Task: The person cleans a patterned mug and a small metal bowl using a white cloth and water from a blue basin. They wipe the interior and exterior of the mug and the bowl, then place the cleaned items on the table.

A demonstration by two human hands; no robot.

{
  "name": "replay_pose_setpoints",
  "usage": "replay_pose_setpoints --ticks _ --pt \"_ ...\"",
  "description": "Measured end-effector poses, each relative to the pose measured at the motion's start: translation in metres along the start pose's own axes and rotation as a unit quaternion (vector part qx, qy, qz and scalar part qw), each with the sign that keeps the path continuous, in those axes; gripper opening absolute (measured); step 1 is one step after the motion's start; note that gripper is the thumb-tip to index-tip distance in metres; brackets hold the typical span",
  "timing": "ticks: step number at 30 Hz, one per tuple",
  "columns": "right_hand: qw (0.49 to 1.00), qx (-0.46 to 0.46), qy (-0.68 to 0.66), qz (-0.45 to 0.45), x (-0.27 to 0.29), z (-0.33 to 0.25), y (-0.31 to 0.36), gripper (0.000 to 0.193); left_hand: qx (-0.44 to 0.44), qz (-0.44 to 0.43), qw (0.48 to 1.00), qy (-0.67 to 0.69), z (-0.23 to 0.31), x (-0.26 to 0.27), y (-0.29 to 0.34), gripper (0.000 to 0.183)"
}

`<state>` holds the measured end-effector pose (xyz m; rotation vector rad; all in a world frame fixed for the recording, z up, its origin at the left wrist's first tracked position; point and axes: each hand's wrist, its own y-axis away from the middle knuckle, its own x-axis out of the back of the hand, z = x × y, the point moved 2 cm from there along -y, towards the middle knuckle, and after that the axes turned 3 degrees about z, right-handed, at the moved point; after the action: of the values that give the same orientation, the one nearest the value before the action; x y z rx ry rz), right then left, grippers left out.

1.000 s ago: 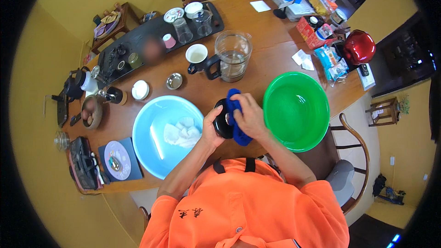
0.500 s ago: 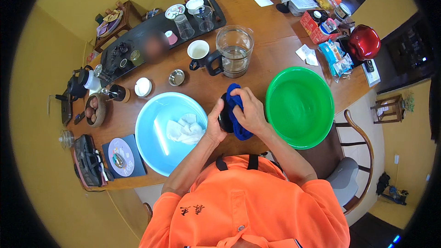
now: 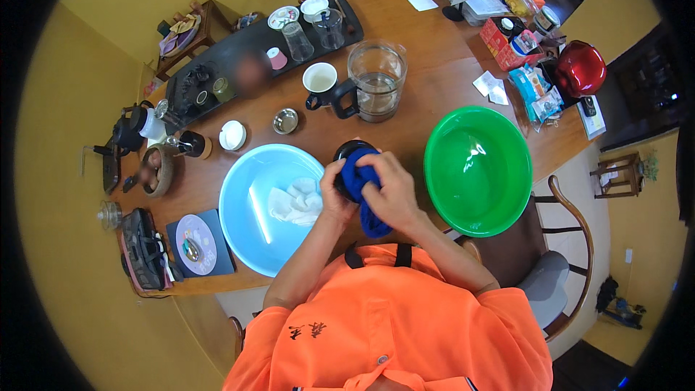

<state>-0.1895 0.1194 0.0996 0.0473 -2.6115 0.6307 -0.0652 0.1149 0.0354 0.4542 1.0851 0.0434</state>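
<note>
My left hand is closed around the side of a glossy black round vessel, which looks like a cup or small pot; its exact kind is hidden. With bent fingers, my right hand grips a dark blue cloth and presses it onto the vessel. Part of the cloth hangs below my fingers. Both hands are over the near table edge, between a light blue basin on the left, with a wet white cloth inside, and a green basin on the right.
Beyond my hands stand a glass pitcher, a white cup with a black handle and a small metal bowl. A black tray with glassware lies at the far left. A red box and packets sit far right; a chair stands nearby.
The black vessel has turned so its round rim faces up more. My right hand and the blue cloth have shifted over it, with the cloth now hanging lower. The view has moved slightly.
</note>
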Motion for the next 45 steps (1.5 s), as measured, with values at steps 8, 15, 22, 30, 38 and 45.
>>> replay_pose_setpoints --ticks 8,15,22,30,38,45 --pt "0.818 -0.413 -0.394 0.065 0.006 0.069 0.027 0.039 0.041 0.057 0.996 0.048 0.021 0.018 0.007 0.04" --pt "0.724 -0.406 -0.554 0.06 -0.001 0.071 0.048 0.042 -0.079 0.03 0.976 -0.201 0.013 -0.007 0.012 0.044" --pt "0.766 -0.399 -0.496 0.086 -0.002 0.061 0.04 0.041 -0.249 0.04 0.819 -0.515 0.002 0.003 0.008 0.038" --pt "0.942 -0.216 -0.254 0.027 -0.013 0.037 0.04 0.046 -0.071 -0.054 0.963 -0.256 -0.003 -0.002 0.013 0.068" --pt "0.995 0.099 -0.03 -0.006 -0.013 -0.011 0.0 0.035 0.05 -0.017 0.998 -0.024 -0.009 -0.002 0.011 0.068" --pt "0.994 -0.054 0.097 0.0 -0.022 0.035 -0.005 0.035 -0.047 -0.02 0.998 -0.029 -0.002 0.003 0.005 0.055"
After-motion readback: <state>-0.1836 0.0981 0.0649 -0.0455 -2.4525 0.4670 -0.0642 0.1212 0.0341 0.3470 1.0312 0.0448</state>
